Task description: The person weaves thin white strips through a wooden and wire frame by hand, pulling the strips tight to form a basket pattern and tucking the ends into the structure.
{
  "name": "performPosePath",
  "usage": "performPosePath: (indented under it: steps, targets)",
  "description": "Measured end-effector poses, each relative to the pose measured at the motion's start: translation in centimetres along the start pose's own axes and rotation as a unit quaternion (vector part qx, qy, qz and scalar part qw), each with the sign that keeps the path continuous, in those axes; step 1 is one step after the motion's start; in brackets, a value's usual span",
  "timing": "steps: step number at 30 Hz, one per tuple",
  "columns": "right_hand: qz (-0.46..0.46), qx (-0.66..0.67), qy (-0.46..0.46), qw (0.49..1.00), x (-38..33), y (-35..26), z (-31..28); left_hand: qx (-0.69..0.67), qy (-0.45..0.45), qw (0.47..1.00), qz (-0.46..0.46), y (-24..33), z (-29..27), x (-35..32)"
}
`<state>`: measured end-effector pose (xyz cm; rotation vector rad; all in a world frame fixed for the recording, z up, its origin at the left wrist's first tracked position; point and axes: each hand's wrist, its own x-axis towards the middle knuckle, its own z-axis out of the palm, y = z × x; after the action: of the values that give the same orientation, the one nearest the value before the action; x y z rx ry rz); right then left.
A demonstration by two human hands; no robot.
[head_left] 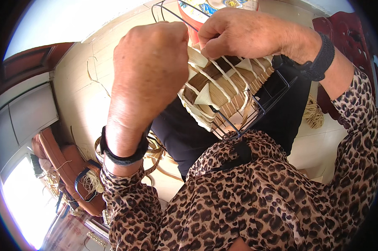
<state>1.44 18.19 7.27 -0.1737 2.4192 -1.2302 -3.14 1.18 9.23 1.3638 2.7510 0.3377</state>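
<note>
A half-woven basket (222,90) of brown reed and pale strips sits on a black wire frame (264,106) resting on my lap. My left hand (149,71) is closed on a pale weaving strip (196,57) at the basket's upper left edge. My right hand (245,33) pinches the weave at the top of the basket, fingers curled onto the same strip area. Both wrists wear black bands. My leopard-print sleeves fill the lower part of the view.
A coil of pale reed (313,113) lies on the floor to the right beside a dark red chair (343,29). At left a brown bag (70,167) holds loose strands, and a woven ring (153,150) lies on the tiled floor. A colourful container (205,8) stands ahead.
</note>
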Motion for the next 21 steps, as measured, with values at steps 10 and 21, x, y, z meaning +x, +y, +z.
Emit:
performPosePath:
  steps: [10, 21]
  targets:
    - [0.004, 0.007, -0.009, 1.0, 0.3, -0.1, 0.4, -0.14, -0.121, 0.981, -0.055, -1.7, -0.6, 0.8]
    - [0.088, 0.118, -0.167, 0.975, -0.1, -1.7, 0.7, -0.148, -0.141, 0.976, -0.072, -1.4, -0.9, 1.2]
